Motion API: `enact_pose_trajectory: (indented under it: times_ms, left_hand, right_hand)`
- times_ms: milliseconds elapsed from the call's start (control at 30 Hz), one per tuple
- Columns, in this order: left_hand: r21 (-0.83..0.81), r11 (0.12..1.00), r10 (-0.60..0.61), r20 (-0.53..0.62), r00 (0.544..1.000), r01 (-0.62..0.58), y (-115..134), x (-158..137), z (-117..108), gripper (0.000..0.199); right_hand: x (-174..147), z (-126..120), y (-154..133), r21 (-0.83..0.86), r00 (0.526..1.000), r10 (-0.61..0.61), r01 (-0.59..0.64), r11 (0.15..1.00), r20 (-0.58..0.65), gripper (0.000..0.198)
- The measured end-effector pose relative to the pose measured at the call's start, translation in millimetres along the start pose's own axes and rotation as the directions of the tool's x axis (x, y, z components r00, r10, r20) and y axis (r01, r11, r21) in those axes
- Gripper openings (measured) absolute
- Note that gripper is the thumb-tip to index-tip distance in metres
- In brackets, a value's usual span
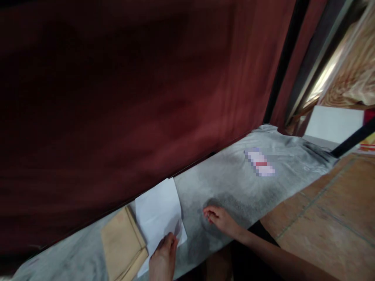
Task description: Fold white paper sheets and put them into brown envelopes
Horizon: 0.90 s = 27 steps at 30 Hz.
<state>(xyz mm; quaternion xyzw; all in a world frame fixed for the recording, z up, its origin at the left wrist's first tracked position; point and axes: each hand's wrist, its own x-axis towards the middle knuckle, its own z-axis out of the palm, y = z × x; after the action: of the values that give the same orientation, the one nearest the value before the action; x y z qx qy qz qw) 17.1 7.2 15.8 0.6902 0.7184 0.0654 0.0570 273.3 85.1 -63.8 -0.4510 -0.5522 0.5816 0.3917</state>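
Note:
My left hand (164, 253) is over the lower part of a white sheet of paper (156, 207), its fingers drawn together. Whether they pinch anything is hidden from this angle. To the left of that sheet, and partly beside my hand, lies a folded stack of brown paper (121, 242). My right hand (219, 219) hovers or rests just over the grey cloth (196, 191), to the right of the white sheet. Its fingers are curled in, and nothing shows between them.
A dark red panel (146, 97) rises along the far edge of the cloth-covered surface. A blurred-out pinkish item (260, 162) lies on the cloth at right. Beyond are a dark post (285, 62), a white box-like object (335, 125) and a tiled floor (331, 207).

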Motion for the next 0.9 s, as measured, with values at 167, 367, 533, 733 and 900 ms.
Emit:
enact_pose_trajectory:
  times_ms: [167,367,533,733,900]
  left_hand:
    - [0.223,0.97,-0.087,-0.065,0.994,0.1,60,6,-16,0.022]
    - [0.229,0.973,0.033,-0.062,0.998,-0.018,95,-16,6,0.028]
    - [0.153,0.964,0.231,-0.081,0.97,-0.217,121,-34,30,0.022]
    - [0.202,0.918,0.381,-0.215,0.899,-0.34,129,-22,43,0.038]
    - [0.244,0.912,0.352,-0.058,0.934,-0.328,114,17,51,0.047]
  right_hand:
    - [8,12,-7,0.261,0.972,0.219,-0.235,0.936,0.087,0.044]
    - [16,28,-24,0.276,0.936,0.308,-0.345,0.897,0.168,0.048]
    - [26,28,-31,0.096,0.974,0.22,-0.224,0.97,0.056,0.029]
    - [35,-45,-20,-0.07,0.976,0.164,-0.175,0.982,-0.141,0.033]
    - [26,-133,7,-0.443,0.957,-0.043,-0.093,0.892,-0.288,0.036]
